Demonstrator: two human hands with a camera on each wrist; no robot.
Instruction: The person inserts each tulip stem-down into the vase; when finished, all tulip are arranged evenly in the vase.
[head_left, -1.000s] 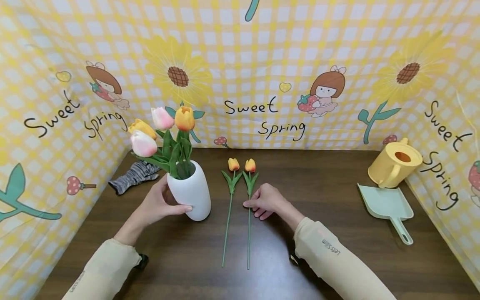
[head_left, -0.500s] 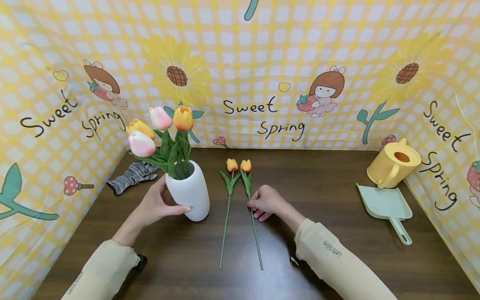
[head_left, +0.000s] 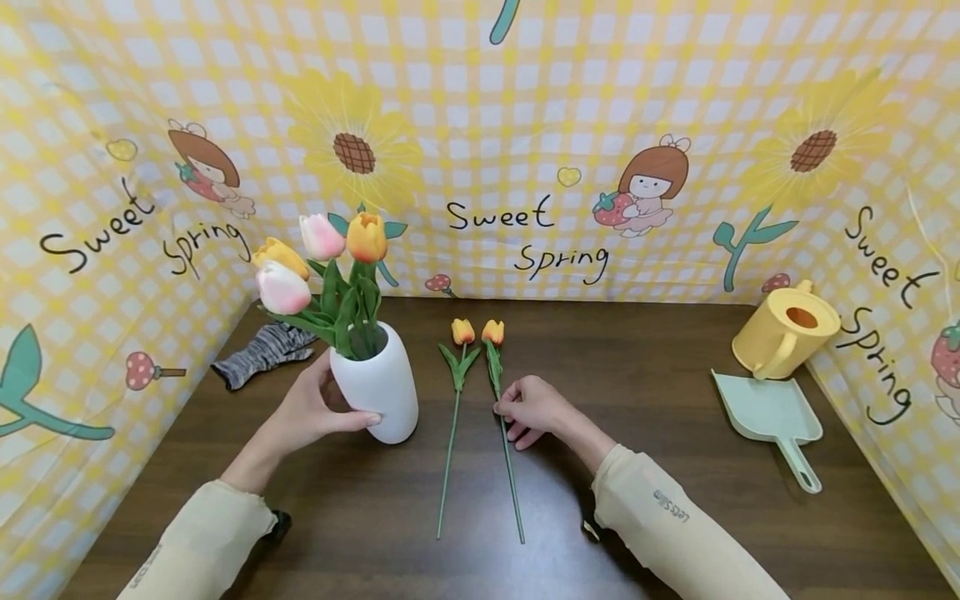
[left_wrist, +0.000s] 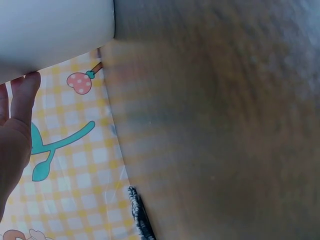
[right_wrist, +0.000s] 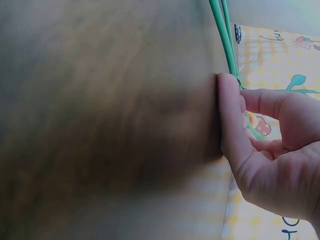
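Note:
On the left, my left hand [head_left: 311, 408] grips a white vase [head_left: 386, 392] around its side, thumb across the front. The vase leans slightly and holds several tulips, pink-white [head_left: 322, 237] and orange-yellow [head_left: 367, 238]. In the left wrist view the fingers [left_wrist: 25, 97] touch the vase's wall [left_wrist: 55, 30]. My right hand [head_left: 534, 411] pinches the green stem [head_left: 511, 475] of an orange-yellow tulip [head_left: 492, 332] between thumb and fingertips, just below its leaves. A second orange-yellow tulip [head_left: 462, 332] lies on the table to its left. The right wrist view shows green stems [right_wrist: 223, 37] at the fingertips.
A grey knitted glove [head_left: 266, 354] lies behind the vase at the left. At the right stand a yellow watering can [head_left: 783, 333] and, in front of it, a pale green dustpan [head_left: 772, 408]. Checked cloth [head_left: 495, 133] walls the brown table [head_left: 637, 350] on three sides.
The tulip at my right hand has turned, its flower shifting left and its stem's lower end swinging right. My left hand keeps its hold on the vase.

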